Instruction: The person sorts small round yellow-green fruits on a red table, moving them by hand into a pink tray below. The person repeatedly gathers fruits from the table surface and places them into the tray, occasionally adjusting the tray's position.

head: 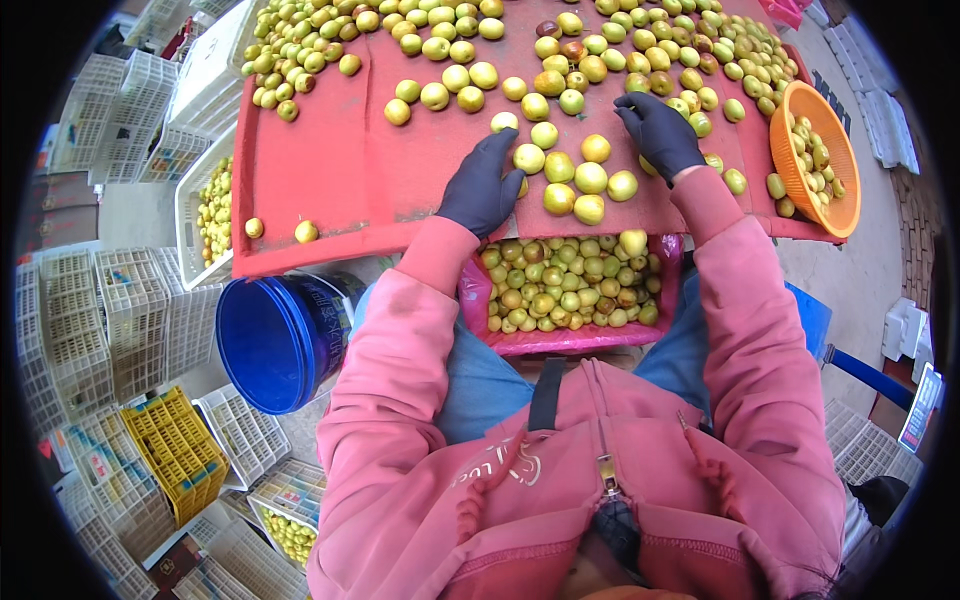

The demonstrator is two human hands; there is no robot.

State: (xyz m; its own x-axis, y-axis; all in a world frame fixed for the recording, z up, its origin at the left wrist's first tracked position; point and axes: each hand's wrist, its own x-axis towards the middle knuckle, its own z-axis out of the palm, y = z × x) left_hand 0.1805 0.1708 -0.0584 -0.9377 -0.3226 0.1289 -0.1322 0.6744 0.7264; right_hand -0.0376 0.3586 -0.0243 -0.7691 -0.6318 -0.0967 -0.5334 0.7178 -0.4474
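Observation:
Many yellow-green jujube fruits (590, 177), some with reddish brown patches, lie on a red-covered sorting table (300, 165). My left hand (482, 184), in a dark glove, rests beside a small group of fruits, its fingertips at one pale fruit and its thumb near another. My right hand (660, 135), also gloved, hovers over the fruits on the right with thumb and fingers apart; what lies beneath its palm is partly hidden. Below the table's front edge, a box with a pink plastic liner (555, 343) is full of the same fruits.
An orange plastic basket (836, 161) of fruits leans at the table's right edge. A white crate (187, 202) of fruits stands left of the table. A blue bucket (262, 345) stands below the front left corner. Stacked white crates (75, 330) and a yellow crate (174, 450) are farther left.

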